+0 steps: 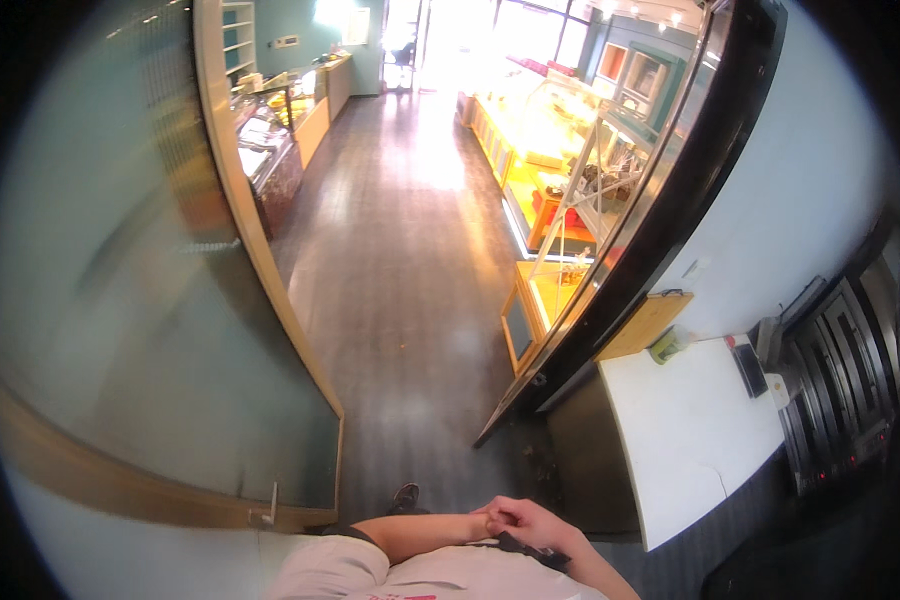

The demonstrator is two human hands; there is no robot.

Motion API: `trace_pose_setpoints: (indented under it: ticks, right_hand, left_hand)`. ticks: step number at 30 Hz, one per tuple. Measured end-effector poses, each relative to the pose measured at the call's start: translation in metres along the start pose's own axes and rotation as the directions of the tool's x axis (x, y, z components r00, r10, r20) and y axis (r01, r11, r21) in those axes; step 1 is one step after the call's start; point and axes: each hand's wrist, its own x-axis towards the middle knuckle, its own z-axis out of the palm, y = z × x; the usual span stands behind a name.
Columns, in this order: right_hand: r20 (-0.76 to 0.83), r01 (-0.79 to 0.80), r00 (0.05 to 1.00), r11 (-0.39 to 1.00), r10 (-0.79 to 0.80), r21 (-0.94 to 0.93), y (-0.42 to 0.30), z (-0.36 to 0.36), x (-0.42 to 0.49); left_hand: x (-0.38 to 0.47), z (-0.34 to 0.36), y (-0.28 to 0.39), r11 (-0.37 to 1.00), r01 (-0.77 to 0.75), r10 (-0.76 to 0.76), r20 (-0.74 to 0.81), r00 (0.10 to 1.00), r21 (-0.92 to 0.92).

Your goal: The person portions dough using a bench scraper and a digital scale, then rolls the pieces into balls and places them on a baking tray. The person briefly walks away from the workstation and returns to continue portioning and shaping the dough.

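Observation:
Both of my hands are together in front of my waist, low in the view. My right hand (529, 520) lies over my left hand (495, 523), its fingers curled. Most of my left hand is hidden behind it, and whether it grips anything cannot be seen. Just below them is dark cloth (529, 549) at the bottom of my light shirt (450, 576); whether my fingers hold it is unclear. One dark shoe (405, 496) shows on the floor ahead of my left forearm.
Ahead, a dark wood-look floor (390, 262) runs between display counters. A frosted glass door (195, 337) stands at left, a dark door frame (690, 180) at right. At right are a white tabletop (697, 435), a wooden board (645, 326), a green container (667, 345) and a dark metal rack (840, 360).

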Motion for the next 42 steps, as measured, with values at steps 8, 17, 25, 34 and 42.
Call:
trace_pose_setpoints:
  ticks: [8, 17, 25, 34, 42]
  right_hand:
    - [-0.252, -0.05, 0.967, 0.999, 0.047, -0.006, -0.033, -0.013, 0.08]
    - [-0.214, -0.129, 0.964, 0.98, 0.16, 0.151, -0.039, -0.011, 0.133]
    - [0.112, -0.49, 0.871, 0.831, 0.478, 0.263, -0.088, -0.037, 0.179]
    - [0.006, -0.423, 0.904, 0.897, 0.428, -0.129, -0.11, -0.032, 0.205]
    - [-0.181, -0.42, 0.904, 0.882, 0.387, -0.213, -0.128, -0.041, 0.166]
  left_hand:
    - [0.013, -0.094, 0.015, 0.987, -0.067, 0.024, 0.274, 0.961, 0.147]
    - [0.008, -0.133, 0.01, 0.982, -0.071, -0.009, 0.417, 0.909, 0.176]
    - [0.008, -0.152, 0.014, 0.972, -0.08, -0.034, 0.466, 0.884, 0.222]
    - [0.011, -0.144, 0.017, 0.969, -0.137, 0.016, 0.505, 0.863, 0.205]
    - [0.01, -0.136, 0.026, 0.966, -0.17, 0.031, 0.562, 0.826, 0.196]
